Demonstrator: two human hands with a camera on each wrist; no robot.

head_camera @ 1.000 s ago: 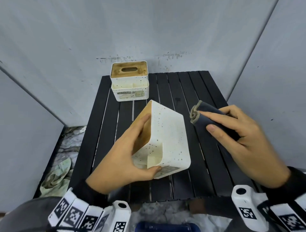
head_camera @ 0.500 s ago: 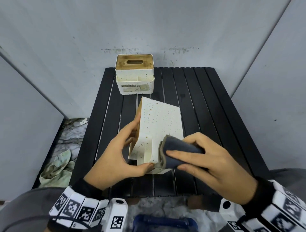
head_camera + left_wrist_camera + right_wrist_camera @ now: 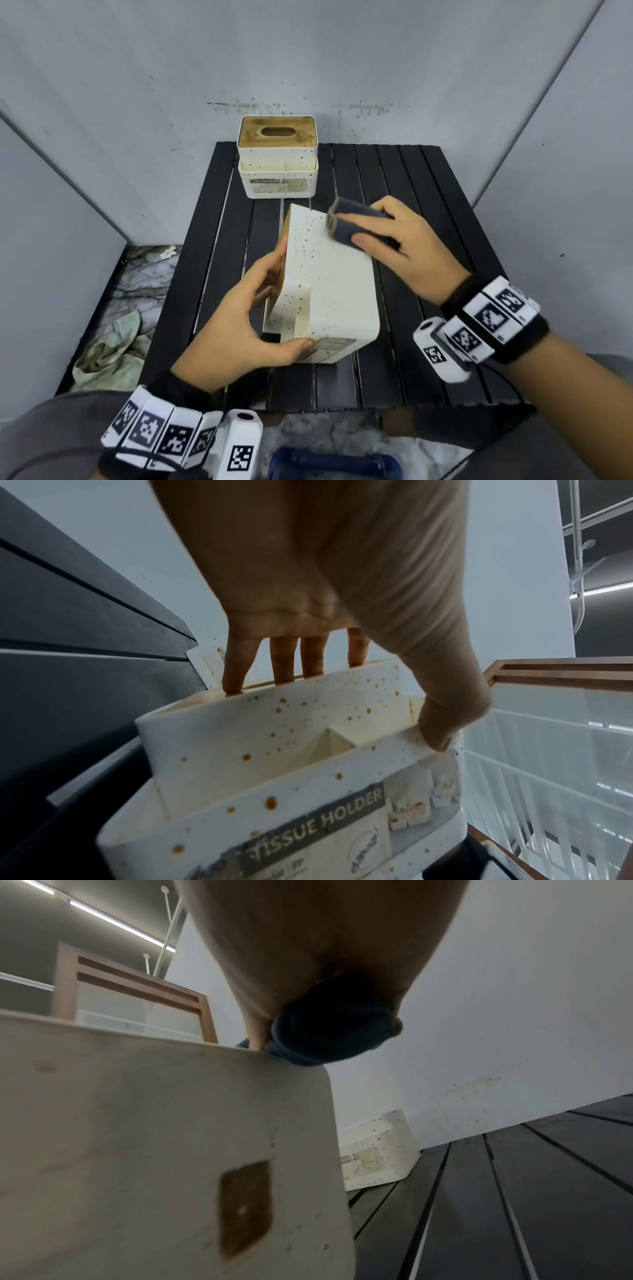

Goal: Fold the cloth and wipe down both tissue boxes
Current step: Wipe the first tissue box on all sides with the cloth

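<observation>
The left hand grasps the speckled white tissue holder, tipped on its side above the black slatted desk. The right hand clenches the folded dark cloth against its far upper corner. The 2nd tissue box stands upright at the desk's far edge.

Speckled white tissue box tipped on its side, folded dark cloth on it, second box upright behind.

Evenly, softly lit overhead; dim and blurred in the right wrist view, with wide-angle bending at the edges.
</observation>
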